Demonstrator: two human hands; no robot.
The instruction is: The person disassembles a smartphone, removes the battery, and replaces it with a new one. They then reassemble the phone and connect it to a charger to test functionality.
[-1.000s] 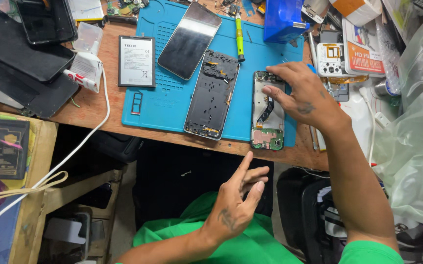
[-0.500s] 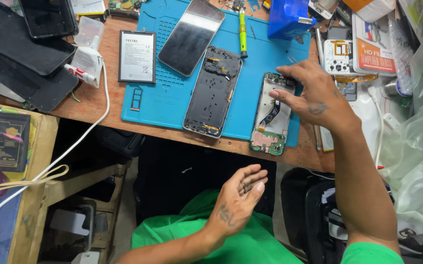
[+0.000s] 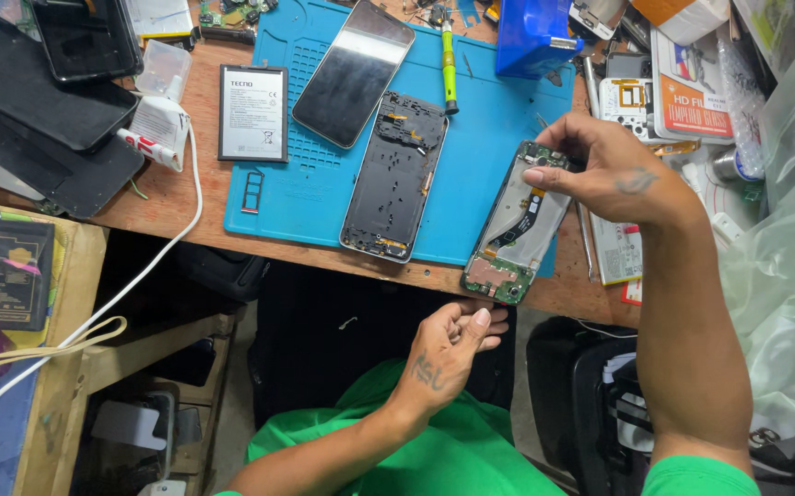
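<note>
While the right hand pinches the top end of an opened phone between thumb and fingertips, that phone lies tilted across the near right corner of a blue mat, its green-board lower end jutting over the front edge of the wooden bench. The fingers are curled close on the phone's upper rim, with the thumb on its left edge. The left hand sits below the bench edge, just under the phone's lower end, palm up and loosely cupped, fingers half bent; whether anything small lies in it cannot be told. To the left of the phone, on the mat, lies a dark back frame, and beyond that a screen lies face up at a slant. A yellow-green screwdriver lies near the frame's top end, and a blue box stands at the mat's far edge. Off the mat to the left rest a flat battery, a small SIM tray, and a white cable trailing off the bench.
</note>
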